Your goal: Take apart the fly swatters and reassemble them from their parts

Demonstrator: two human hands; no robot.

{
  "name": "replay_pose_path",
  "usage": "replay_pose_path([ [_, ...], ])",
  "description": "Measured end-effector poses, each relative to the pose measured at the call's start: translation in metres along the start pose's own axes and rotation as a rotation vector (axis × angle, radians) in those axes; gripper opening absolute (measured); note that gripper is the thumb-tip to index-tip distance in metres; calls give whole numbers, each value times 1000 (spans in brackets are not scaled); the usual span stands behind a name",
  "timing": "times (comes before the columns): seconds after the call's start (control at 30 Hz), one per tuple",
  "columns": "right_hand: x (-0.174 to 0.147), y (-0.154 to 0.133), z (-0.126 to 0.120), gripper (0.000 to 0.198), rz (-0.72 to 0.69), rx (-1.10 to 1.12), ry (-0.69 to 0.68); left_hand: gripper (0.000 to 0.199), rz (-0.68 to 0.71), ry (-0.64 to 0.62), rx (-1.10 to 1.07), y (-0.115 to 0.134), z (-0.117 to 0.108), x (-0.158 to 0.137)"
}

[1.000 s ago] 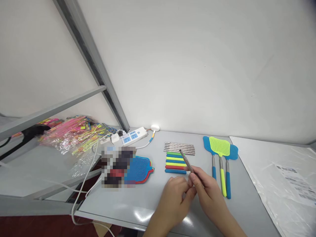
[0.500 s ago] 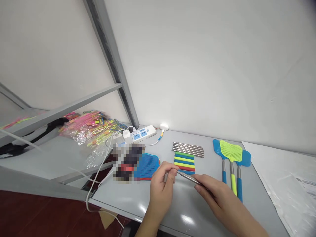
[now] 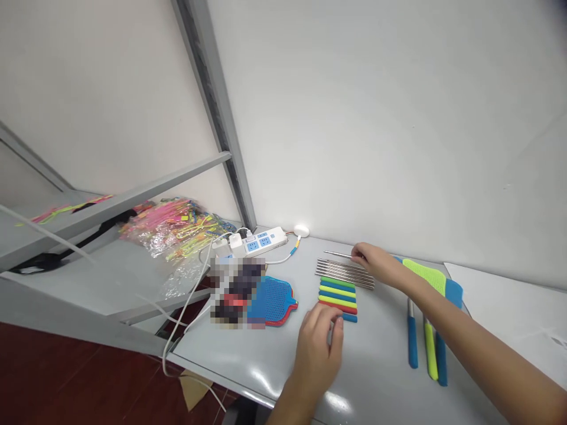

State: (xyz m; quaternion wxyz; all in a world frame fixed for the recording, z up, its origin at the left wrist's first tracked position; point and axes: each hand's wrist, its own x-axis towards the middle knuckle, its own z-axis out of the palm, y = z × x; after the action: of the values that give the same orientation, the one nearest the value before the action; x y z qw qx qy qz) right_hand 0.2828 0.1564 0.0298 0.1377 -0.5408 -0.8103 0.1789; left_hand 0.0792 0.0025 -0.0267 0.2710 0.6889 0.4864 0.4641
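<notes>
The grey tabletop [image 3: 274, 354] runs along a white wall [image 3: 376, 118], with a slanted metal frame post [image 3: 217, 112] rising at its left end. Beyond that end lies a clear bag of pink and yellow pieces [image 3: 172, 227]; a white power strip [image 3: 259, 241] sits by the wall.

Three finished fly swatters [image 3: 427, 319] lie at the right, handles toward the person — the right forearm covers part of their heads. A stack of mesh swatter heads [image 3: 274, 301] lies left of centre, partly behind a blurred patch that cannot be made out.

The right hand [image 3: 376, 262] reaches to the far side and pinches a thin metal rod [image 3: 339, 254] at its right end; the rod's long axis runs left-right, roughly parallel to the wall, its free end pointing left, just behind the row of metal rods [image 3: 343, 271] lying the same way.

The left hand [image 3: 319, 342] rests loosely curled at the near edge of the coloured grips [image 3: 339, 292] — whether it holds one is hidden by its fingers.
</notes>
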Motion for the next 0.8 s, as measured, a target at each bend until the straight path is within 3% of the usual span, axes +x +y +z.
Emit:
replay_pose_path([
  [0.1, 30, 13, 24, 14, -21, -6, -7, 17, 42, -40, 101, -3, 0, -2],
  [0.23, 47, 24, 42, 15, -37, 16, -37, 17, 51, -74, 160, -5, 1, -2],
  [0.8, 43, 39, 35, 19, -3, -3, -122, 16, 21, -97, 111, -5, 1, -1],
])
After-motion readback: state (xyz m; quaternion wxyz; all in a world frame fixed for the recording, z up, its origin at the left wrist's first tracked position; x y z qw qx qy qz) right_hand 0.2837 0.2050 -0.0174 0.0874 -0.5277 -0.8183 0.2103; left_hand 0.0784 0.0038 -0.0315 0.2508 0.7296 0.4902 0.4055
